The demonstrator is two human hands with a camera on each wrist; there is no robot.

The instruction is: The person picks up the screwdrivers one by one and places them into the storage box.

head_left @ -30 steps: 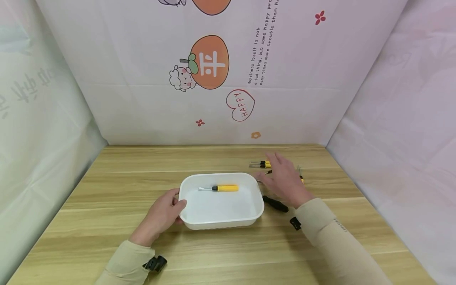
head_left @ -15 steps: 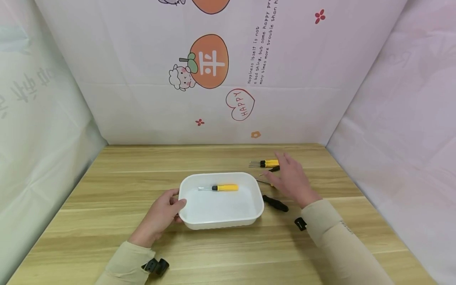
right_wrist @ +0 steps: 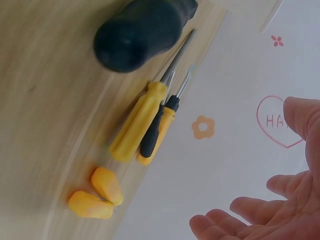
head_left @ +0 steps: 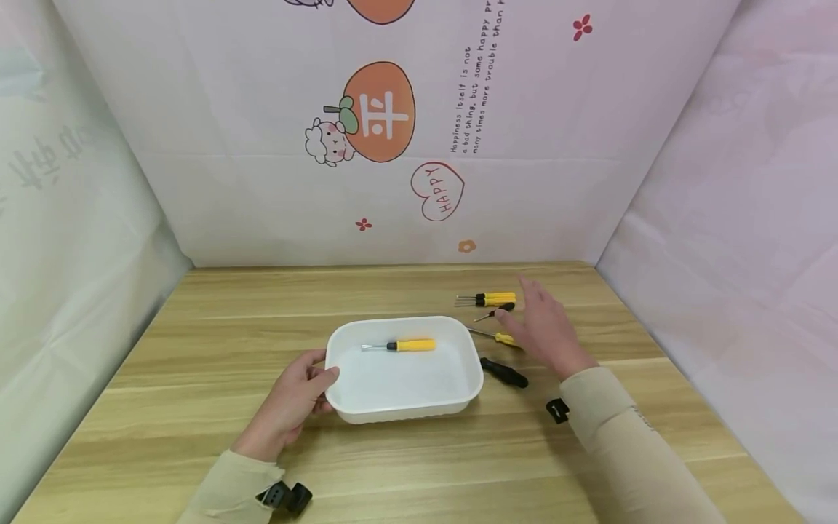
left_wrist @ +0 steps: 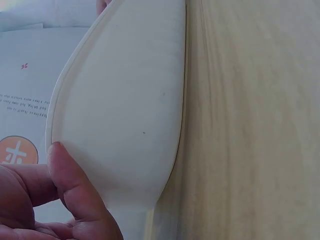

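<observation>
My left hand point(head_left: 294, 393) grips the left end of a white plastic bin point(head_left: 406, 418), thumb over the rim and fingers against the outside. In the bin lies a yellow-handled screwdriver point(head_left: 415, 345). My right hand point(head_left: 546, 331) is spread over the table right of the bin, holding nothing; the right wrist view shows its fingers apart. Nearest to it are a yellow-handled screwdriver point(right_wrist: 137, 122) and a small black-handled screwdriver point(head_left: 503, 310). Two yellow handle ends point(right_wrist: 95, 195) appear low in the right wrist view; the head view hides them behind the hand.
Several yellow-handled screwdrivers point(head_left: 499, 298) lie side by side near the back of the wooden table point(head_left: 393, 480). A thick black handle point(head_left: 504, 372) rests just right of the bin. A printed white cloth point(head_left: 262, 196) rises behind, with more cloth at both sides.
The right hand has shifted to the right, away from the bin, uncovering more of the screwdrivers beneath it. The left hand stays at the bin, which has hardly moved.
</observation>
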